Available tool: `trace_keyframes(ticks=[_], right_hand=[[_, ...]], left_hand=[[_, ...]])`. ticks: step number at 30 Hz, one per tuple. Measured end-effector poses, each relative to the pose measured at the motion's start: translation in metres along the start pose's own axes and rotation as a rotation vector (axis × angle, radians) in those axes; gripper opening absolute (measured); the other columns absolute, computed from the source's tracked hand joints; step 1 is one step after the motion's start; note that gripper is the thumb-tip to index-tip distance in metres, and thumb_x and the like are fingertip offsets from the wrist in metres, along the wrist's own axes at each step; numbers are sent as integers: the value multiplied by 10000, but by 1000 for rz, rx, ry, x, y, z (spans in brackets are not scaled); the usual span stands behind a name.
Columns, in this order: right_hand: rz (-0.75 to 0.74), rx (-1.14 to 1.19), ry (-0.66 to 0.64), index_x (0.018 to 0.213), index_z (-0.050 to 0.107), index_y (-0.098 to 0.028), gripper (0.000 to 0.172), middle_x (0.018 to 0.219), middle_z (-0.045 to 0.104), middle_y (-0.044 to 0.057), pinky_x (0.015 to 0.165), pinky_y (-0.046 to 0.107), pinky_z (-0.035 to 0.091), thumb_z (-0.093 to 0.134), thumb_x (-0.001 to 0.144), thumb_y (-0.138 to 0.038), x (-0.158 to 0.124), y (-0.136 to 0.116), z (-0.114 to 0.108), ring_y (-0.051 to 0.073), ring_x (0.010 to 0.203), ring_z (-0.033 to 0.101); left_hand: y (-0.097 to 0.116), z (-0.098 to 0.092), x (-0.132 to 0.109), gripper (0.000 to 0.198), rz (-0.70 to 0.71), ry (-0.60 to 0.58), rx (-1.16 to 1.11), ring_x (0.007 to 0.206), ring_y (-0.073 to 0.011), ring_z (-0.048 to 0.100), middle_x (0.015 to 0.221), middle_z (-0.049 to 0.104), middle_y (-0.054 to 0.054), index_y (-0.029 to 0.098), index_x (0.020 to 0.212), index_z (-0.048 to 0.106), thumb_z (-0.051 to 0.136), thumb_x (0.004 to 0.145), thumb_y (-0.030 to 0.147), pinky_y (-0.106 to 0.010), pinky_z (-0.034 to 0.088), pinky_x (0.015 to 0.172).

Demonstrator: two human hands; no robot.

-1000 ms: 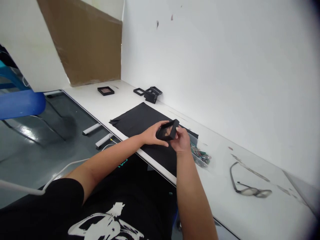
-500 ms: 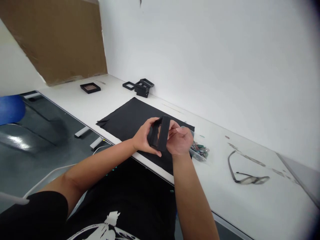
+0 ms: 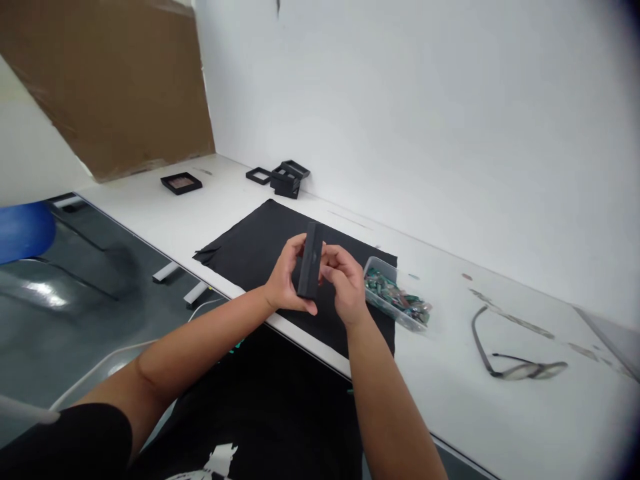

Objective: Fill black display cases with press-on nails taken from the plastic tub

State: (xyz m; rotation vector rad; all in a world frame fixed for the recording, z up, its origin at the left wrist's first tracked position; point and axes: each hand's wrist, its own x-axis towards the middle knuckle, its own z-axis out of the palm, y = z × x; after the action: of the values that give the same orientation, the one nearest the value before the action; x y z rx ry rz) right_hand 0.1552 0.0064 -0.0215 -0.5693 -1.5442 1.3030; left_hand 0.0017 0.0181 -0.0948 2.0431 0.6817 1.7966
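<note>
I hold the black frame box [image 3: 309,261] up on its edge between both hands, above the near part of the black cloth [image 3: 250,241] that lies on the white worktop [image 3: 450,380]. The box shows me only its narrow side, standing almost upright with its top leaning a little away from me.

My left hand [image 3: 284,283] is curled round the box's left face, thumb under its lower end and fingers pressed to its far side. My right hand [image 3: 345,285] is closed against the opposite face, fingertips bent in and pinching the box near its middle. Neither hand touches the cloth.

Just off the cloth's right edge sits a clear plastic tray [image 3: 371,266] filled with small green pieces [image 3: 396,298]; one corner of the tray seems to overlap the cloth. Well to the right of the cloth a pair of glasses [image 3: 525,370] lies folded open on the worktop.

Beyond the cloth's far end, against the white wall [image 3: 425,120], a few more black frames [image 3: 287,178] are stacked loosely. To the left of that far end a single shallow frame with a brownish inside [image 3: 181,183] lies flat. Behind it, further from the cloth, a sheet of brown cardboard [image 3: 115,87] leans upright.
</note>
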Motion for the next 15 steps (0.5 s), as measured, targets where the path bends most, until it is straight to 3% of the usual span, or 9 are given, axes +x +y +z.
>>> trace_keyframes(ticks=[3, 8, 11, 15], right_hand=[[-14, 25, 44, 822, 672, -257, 163, 634, 579, -12, 599, 324, 453, 630, 826, -414, -1, 1, -3, 169, 582, 520], [42, 46, 30, 745, 578, -223, 342, 611, 539, -36, 566, 290, 450, 657, 864, -533, 1, 2, -14, 130, 531, 494], [84, 21, -17, 750, 563, -188, 401, 633, 532, -58, 557, 256, 470, 678, 945, -519, 4, 6, -21, 100, 531, 499], [121, -47, -61, 773, 598, -161, 366, 658, 559, -59, 574, 242, 501, 668, 1011, -430, 7, 12, -26, 88, 549, 528]], left_hand=[[1, -3, 3, 1265, -42, -56, 8, 1284, -374, 585, 1469, 495, -168, 300, 1537, 293, 839, 535, 846, -569, 494, 1090], [6, -10, 10, 1067, -210, -285, 35, 1215, -353, 624, 1381, 588, -161, 254, 1480, 428, 881, 620, 693, -536, 532, 1036], [8, -11, 11, 1015, -239, -297, 52, 1199, -356, 628, 1305, 618, -150, 237, 1421, 486, 899, 603, 675, -561, 516, 1059], [5, -1, 4, 1119, -186, -269, 114, 1397, -411, 494, 1437, 522, -191, 225, 1455, 440, 878, 579, 766, -630, 364, 1213]])
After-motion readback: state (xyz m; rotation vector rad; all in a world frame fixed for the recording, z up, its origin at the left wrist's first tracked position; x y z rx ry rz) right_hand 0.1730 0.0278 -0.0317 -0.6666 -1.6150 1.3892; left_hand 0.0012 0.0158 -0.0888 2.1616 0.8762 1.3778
